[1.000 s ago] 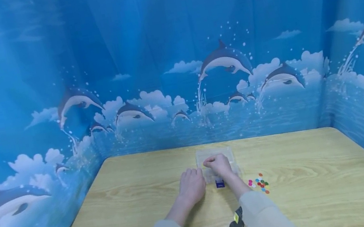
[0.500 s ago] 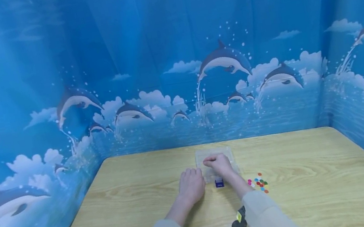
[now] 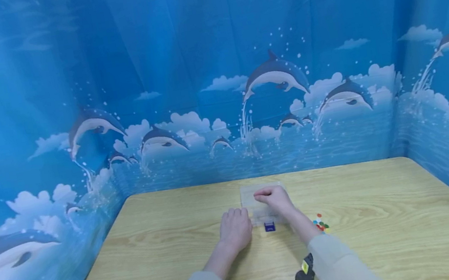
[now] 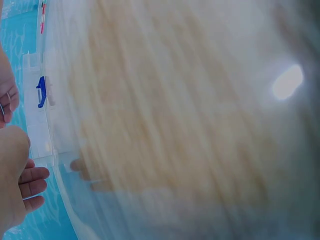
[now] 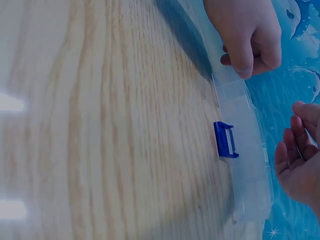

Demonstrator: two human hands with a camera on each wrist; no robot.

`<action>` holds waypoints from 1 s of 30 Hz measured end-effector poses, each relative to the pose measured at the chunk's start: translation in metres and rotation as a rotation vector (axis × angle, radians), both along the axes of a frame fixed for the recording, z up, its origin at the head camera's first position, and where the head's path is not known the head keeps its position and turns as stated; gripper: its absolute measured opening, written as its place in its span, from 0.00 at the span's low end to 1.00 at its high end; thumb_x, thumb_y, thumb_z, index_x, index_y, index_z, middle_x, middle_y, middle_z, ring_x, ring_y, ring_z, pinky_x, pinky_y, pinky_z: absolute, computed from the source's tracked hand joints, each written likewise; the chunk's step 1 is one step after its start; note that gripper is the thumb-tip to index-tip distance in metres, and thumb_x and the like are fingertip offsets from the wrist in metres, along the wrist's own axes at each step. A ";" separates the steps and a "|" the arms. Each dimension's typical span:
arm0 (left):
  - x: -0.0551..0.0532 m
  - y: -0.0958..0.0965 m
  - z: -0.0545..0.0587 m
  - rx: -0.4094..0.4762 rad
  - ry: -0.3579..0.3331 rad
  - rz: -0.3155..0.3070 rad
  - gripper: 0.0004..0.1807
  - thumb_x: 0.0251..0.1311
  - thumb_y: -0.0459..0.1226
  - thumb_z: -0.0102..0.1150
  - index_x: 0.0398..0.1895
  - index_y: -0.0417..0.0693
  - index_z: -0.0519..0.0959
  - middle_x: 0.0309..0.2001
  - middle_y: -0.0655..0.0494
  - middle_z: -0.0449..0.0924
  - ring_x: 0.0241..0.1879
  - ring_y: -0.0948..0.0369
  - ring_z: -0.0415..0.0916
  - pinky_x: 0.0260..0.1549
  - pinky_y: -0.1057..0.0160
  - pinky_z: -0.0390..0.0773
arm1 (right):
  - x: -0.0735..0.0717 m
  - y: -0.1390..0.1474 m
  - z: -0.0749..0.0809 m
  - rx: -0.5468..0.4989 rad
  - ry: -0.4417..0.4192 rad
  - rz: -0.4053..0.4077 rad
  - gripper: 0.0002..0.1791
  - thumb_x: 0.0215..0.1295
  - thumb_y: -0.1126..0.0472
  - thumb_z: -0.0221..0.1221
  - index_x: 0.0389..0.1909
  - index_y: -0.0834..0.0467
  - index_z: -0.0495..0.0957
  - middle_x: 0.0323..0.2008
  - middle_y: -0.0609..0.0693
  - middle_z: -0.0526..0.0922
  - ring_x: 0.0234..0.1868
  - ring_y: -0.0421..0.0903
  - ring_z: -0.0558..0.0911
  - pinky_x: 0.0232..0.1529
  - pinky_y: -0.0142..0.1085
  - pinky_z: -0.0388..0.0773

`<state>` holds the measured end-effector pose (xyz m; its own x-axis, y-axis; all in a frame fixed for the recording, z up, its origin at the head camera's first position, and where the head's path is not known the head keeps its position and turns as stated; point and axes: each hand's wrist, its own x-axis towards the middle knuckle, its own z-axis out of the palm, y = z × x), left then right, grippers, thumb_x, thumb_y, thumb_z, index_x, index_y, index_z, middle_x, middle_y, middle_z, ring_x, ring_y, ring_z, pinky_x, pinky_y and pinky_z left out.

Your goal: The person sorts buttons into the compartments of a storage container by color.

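A clear plastic box (image 3: 248, 198) with a blue latch (image 3: 270, 227) at its front lies toward the far side of the table. My left hand (image 3: 235, 231) grips its near-left corner; in the right wrist view the left thumb (image 5: 243, 65) is right at that corner. Over the box is my right hand (image 3: 273, 199), fingers curled and tips drawn together. In the right wrist view nothing shows between the fingertips of the right hand (image 5: 302, 160). Small coloured round discs (image 3: 321, 225) lie to the right of the box, partly hidden behind my right forearm.
The wood-grain table (image 3: 171, 248) ends at a blue dolphin-print curtain (image 3: 193, 165) behind and at both sides. Black wrist-worn devices, one plain at the right sleeve (image 3: 305, 275), hang close over the tabletop.
My right hand has shifted slightly to the right and up over the box, and its forearm now covers some of the discs. The left hand has stayed at the box corner.
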<state>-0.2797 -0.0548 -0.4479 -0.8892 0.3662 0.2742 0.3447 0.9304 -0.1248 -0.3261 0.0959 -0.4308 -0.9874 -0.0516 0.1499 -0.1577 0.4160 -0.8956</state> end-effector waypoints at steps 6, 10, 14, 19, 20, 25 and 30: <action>-0.001 -0.001 0.000 0.004 -0.002 0.002 0.09 0.62 0.42 0.51 0.34 0.45 0.72 0.28 0.54 0.71 0.32 0.58 0.67 0.35 0.61 0.70 | 0.003 0.011 0.006 0.004 -0.003 0.011 0.10 0.59 0.66 0.60 0.40 0.65 0.81 0.42 0.58 0.82 0.47 0.55 0.79 0.49 0.45 0.74; 0.000 -0.001 0.000 -0.001 0.008 -0.002 0.09 0.62 0.42 0.51 0.33 0.45 0.71 0.28 0.54 0.70 0.31 0.58 0.67 0.34 0.61 0.70 | 0.005 0.019 0.008 -0.004 0.023 0.023 0.10 0.59 0.66 0.60 0.40 0.66 0.81 0.41 0.59 0.82 0.46 0.55 0.79 0.48 0.45 0.74; -0.001 -0.001 -0.001 -0.004 0.009 -0.003 0.08 0.62 0.41 0.50 0.32 0.45 0.70 0.27 0.54 0.69 0.30 0.58 0.66 0.33 0.62 0.70 | 0.007 0.028 0.009 0.012 0.021 0.027 0.11 0.59 0.65 0.60 0.41 0.66 0.81 0.43 0.58 0.82 0.46 0.54 0.78 0.48 0.45 0.74; 0.000 -0.001 -0.001 -0.001 0.005 -0.009 0.08 0.63 0.41 0.50 0.31 0.45 0.70 0.26 0.55 0.68 0.30 0.59 0.65 0.33 0.62 0.69 | 0.012 0.037 0.010 0.030 0.024 0.037 0.11 0.59 0.65 0.60 0.42 0.66 0.80 0.43 0.58 0.81 0.46 0.54 0.78 0.49 0.46 0.73; 0.001 -0.001 -0.001 -0.001 0.004 -0.009 0.08 0.63 0.41 0.50 0.31 0.45 0.70 0.26 0.55 0.68 0.30 0.59 0.65 0.33 0.62 0.69 | 0.013 0.039 0.010 0.027 0.028 0.040 0.11 0.59 0.65 0.60 0.41 0.66 0.80 0.43 0.58 0.81 0.46 0.55 0.78 0.49 0.46 0.73; 0.001 0.000 0.000 0.002 -0.003 -0.007 0.08 0.63 0.41 0.50 0.32 0.45 0.70 0.26 0.54 0.69 0.30 0.59 0.66 0.33 0.62 0.70 | 0.017 0.051 0.010 0.050 0.037 0.048 0.11 0.60 0.64 0.60 0.41 0.66 0.80 0.43 0.59 0.81 0.46 0.55 0.78 0.49 0.45 0.74; 0.000 -0.001 0.000 -0.004 -0.004 -0.008 0.09 0.62 0.42 0.51 0.33 0.45 0.71 0.27 0.54 0.69 0.31 0.58 0.66 0.34 0.61 0.71 | 0.019 0.066 0.008 0.069 0.013 0.028 0.12 0.61 0.63 0.59 0.43 0.66 0.80 0.46 0.60 0.80 0.48 0.55 0.77 0.49 0.45 0.73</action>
